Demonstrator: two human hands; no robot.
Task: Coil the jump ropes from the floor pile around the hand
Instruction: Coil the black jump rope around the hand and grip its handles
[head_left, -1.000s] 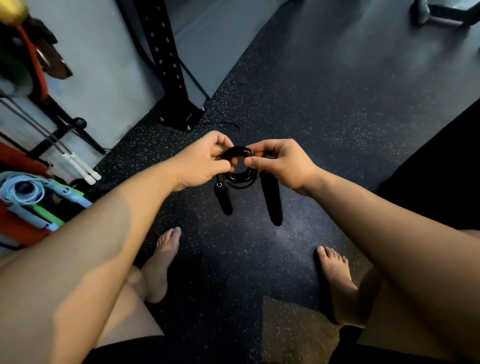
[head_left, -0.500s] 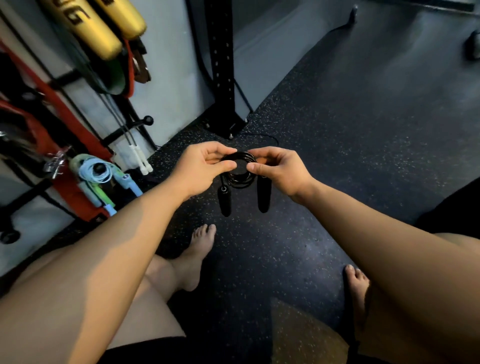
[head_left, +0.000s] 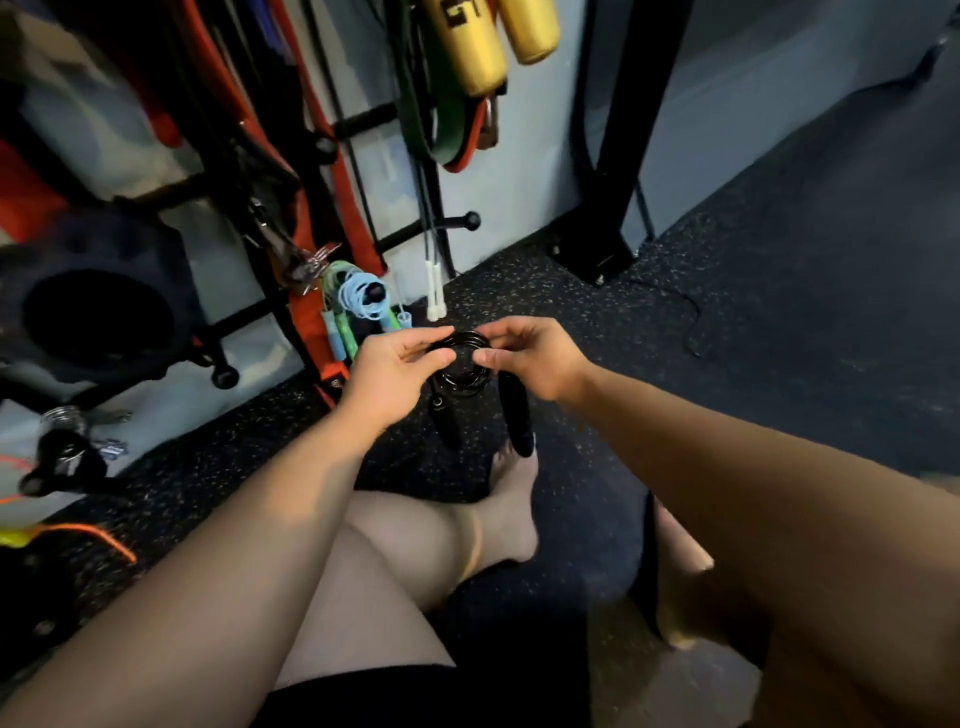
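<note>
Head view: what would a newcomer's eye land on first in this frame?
Both hands meet mid-frame: the left hand and right hand pinch a coiled black jump rope, its two handles dangling below. Behind them, gold cylinders hang top centre, with a light blue coiled rope lower down.

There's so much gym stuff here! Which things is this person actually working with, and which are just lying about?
In use: black jump rope, coiled and pinched between left hand and right hand; its black handles hang below.

Just lying or hanging about: blue rope, coiled and hung up; white handles; gold cylinders; red strap; loose cable.
</note>
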